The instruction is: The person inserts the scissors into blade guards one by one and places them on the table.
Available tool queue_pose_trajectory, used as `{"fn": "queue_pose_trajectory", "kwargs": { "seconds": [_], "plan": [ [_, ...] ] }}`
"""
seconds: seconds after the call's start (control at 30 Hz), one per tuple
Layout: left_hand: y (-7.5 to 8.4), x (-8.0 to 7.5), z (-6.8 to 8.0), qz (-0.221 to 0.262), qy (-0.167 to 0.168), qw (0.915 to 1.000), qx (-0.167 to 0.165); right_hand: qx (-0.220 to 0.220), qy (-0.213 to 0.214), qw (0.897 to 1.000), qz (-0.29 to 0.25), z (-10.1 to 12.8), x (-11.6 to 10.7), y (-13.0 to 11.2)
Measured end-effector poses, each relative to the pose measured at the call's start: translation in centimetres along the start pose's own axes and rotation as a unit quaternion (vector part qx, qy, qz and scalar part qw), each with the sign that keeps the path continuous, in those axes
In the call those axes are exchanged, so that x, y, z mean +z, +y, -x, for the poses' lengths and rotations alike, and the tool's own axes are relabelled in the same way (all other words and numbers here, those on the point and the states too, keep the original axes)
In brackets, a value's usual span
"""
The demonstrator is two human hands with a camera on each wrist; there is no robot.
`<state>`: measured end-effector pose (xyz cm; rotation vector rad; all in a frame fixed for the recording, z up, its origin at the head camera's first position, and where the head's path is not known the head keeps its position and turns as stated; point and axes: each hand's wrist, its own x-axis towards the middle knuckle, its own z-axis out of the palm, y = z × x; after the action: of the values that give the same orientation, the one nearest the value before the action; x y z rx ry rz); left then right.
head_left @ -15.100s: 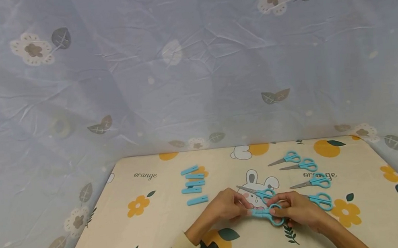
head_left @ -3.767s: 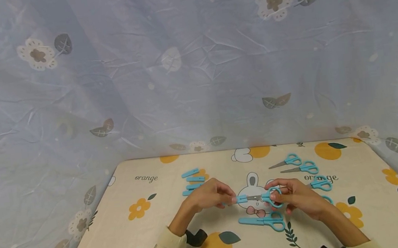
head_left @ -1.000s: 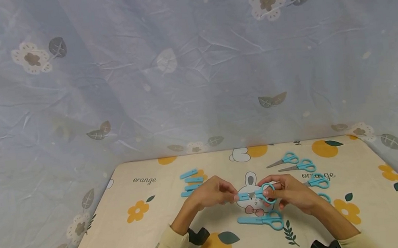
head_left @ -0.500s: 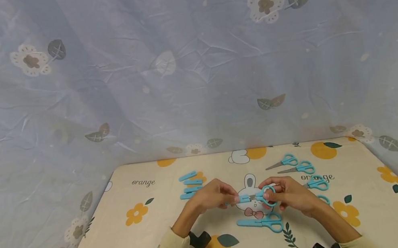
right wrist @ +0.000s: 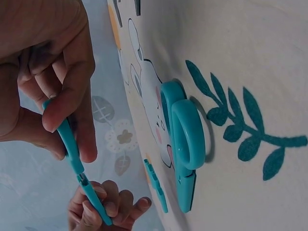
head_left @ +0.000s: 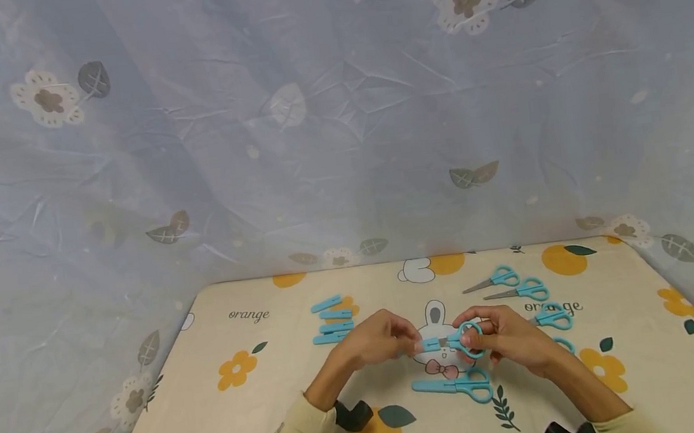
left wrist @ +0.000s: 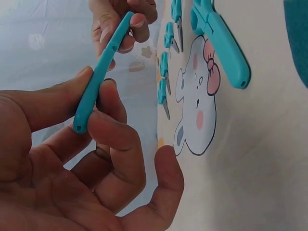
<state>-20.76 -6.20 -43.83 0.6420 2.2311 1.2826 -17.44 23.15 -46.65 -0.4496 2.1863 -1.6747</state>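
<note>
Blue scissors [head_left: 461, 338] half inside blade cover [head_left: 429, 344]

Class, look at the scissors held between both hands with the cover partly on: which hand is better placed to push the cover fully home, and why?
Probably the left hand: it pinches the blue cover at its free end, in line with the blades. The right hand grips the scissors by the handle loops, so it looks better suited to bracing them.

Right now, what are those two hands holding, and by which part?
One pair of scissors between them: the right hand grips its ring handles, and the left hand pinches the blue cover over the blades.
</note>
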Motion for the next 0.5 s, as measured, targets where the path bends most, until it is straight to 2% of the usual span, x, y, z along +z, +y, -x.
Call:
{"fn": "queue_pose_trajectory", "kwargs": {
  "seconds": [0.13,0.37,0.5],
  "plan": [
    [-0.02,0.01,-0.2,0.011,0.004,0.9999,-0.003,0.001,0.005,1.0,0.004,-0.11,0.06,-0.18],
    [-0.04,0.66,-0.14,-0.022,0.025,0.9992,0.022,0.02,0.015,1.0,-0.007,-0.07,0.28,-0.04],
    [-0.09,0.78,-0.17,-0.019,0.023,0.9992,0.025,0.02,0.015,1.0,-0.012,0.0,0.4,-0.02]
  ]
}}
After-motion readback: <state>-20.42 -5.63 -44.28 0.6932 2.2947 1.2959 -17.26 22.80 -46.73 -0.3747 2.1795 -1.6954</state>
